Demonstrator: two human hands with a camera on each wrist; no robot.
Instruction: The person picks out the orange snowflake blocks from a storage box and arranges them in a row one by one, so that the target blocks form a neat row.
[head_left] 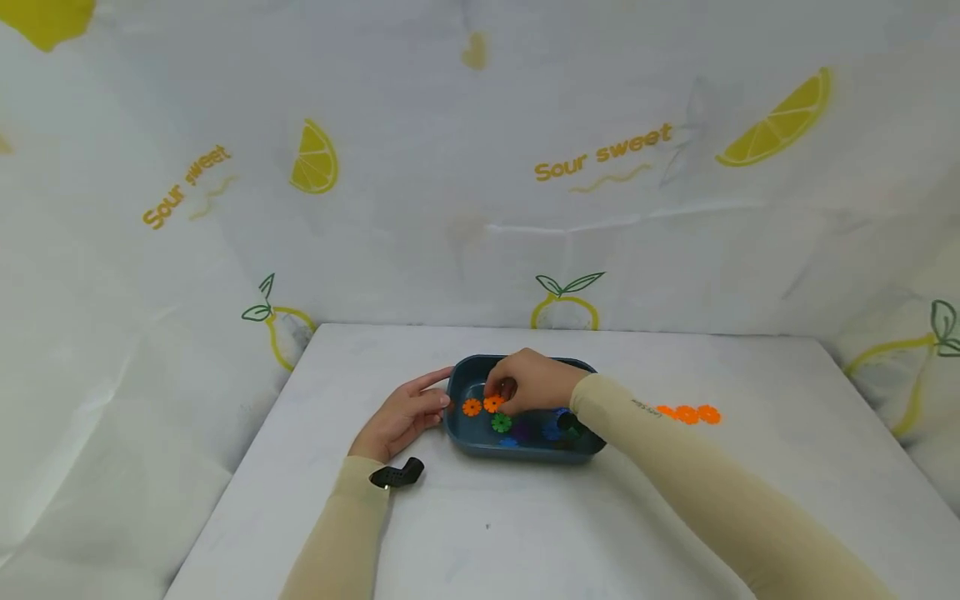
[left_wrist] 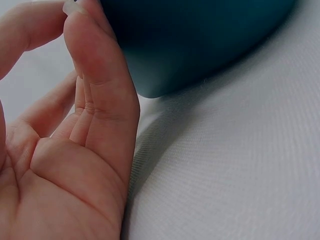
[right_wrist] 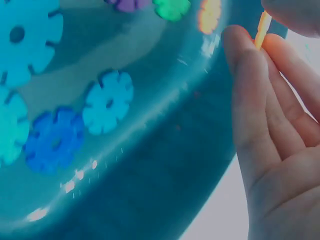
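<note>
Over the left half of a dark teal plastic tray (head_left: pixel 510 454), my right hand (head_left: pixel 536 382) pinches a notched orange flower-shaped disc (head_left: pixel 493 404). In the right wrist view this disc (right_wrist: pixel 262 29) shows edge-on between thumb and fingertips. Another orange disc (head_left: pixel 471 407) and a green disc (head_left: pixel 501 422) lie close by in the tray. Blue discs (right_wrist: pixel 55 140) and a purple disc (right_wrist: pixel 129 4) also rest inside. My left hand (head_left: pixel 401 419) touches the tray's left end with loosely bent fingers, index finger reaching toward the far-left corner.
A row of orange discs (head_left: pixel 686 414) lies on the white table (head_left: pixel 480 533) right of the tray, partly behind the right sleeve. A black strap piece (head_left: pixel 397 473) sits at the left wrist. White lemon-print cloth (head_left: pixel 420 167) hangs behind the table.
</note>
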